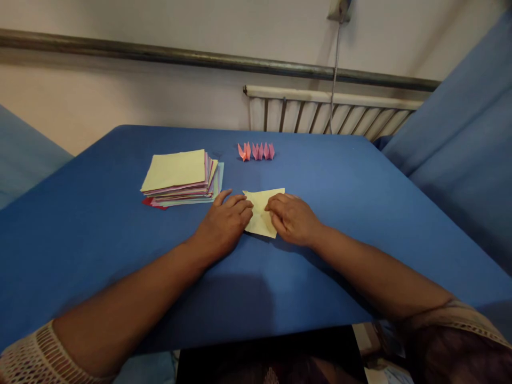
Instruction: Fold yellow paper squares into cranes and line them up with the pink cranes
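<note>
A pale yellow sheet of paper [261,221], roughly square with creases, lies on the blue table between my hands. My left hand [230,218] grips its left edge with curled fingers, the thumb side hidden beneath. On the right, my right hand [294,217] is closed on the sheet, with bent fingertips and thumb pressed at its right part. Behind and to the left stands a stack of coloured paper [176,170], with a yellow sheet on top. Small folded origami pieces, orange ones [244,151] and pink ones [263,151], stand in a row beyond the sheet.
The blue-covered table [340,176] reaches back to the wall. A white radiator [308,109] and a long pipe [168,56] are behind it. Blue curtains hang at the right [464,117] and left [24,154].
</note>
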`<state>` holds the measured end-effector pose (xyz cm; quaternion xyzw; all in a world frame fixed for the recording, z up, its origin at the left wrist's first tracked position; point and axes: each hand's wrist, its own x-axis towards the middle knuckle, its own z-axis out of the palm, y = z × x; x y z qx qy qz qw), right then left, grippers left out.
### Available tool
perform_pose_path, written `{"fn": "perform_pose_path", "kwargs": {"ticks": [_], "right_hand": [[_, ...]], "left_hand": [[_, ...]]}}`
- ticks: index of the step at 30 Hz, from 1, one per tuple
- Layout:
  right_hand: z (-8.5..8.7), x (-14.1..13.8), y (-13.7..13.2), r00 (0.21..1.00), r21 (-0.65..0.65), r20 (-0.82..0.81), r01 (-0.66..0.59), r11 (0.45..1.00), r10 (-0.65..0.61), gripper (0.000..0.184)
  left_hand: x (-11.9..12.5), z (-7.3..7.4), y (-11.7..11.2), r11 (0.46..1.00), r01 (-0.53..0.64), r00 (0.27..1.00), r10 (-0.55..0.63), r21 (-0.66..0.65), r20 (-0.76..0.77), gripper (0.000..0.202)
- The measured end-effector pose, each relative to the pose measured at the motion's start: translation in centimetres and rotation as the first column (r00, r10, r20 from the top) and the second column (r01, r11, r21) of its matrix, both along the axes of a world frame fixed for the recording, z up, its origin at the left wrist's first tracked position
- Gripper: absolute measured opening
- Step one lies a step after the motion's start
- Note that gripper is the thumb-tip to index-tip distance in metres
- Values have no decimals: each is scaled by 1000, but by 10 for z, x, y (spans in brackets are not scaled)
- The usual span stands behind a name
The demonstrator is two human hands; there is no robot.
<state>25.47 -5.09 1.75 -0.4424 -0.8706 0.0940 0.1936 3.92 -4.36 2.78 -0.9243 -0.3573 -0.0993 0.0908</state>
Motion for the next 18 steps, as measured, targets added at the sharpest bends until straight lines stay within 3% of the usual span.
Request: {"fn": "perform_pose_path", "kwargs": {"ticks": [3,6,12,15,18], "right_hand": [[-16,19,25,994,-61,-28,-104,993,102,55],[-28,29,37,985,-125,-38,-173,977,170,69],[-27,25,31,988,-79,-27,-151,985,149,63],[-27,26,33,984,-81,-63,-174,981,169,63],[-28,30,38,969,-127,-107,-234,964,221,76]], "left_hand": [[-3,-1,-1,997,-70,998,70,-37,0,29],[-2,2,-8,991,-130,991,129,-44,-28,31],[2,5,-13,995,-96,994,97,11,-51,29],[1,4,-8,985,-160,982,152,-61,-111,27],[-4,1,-1,965,-228,973,222,-133,-54,25]]}}
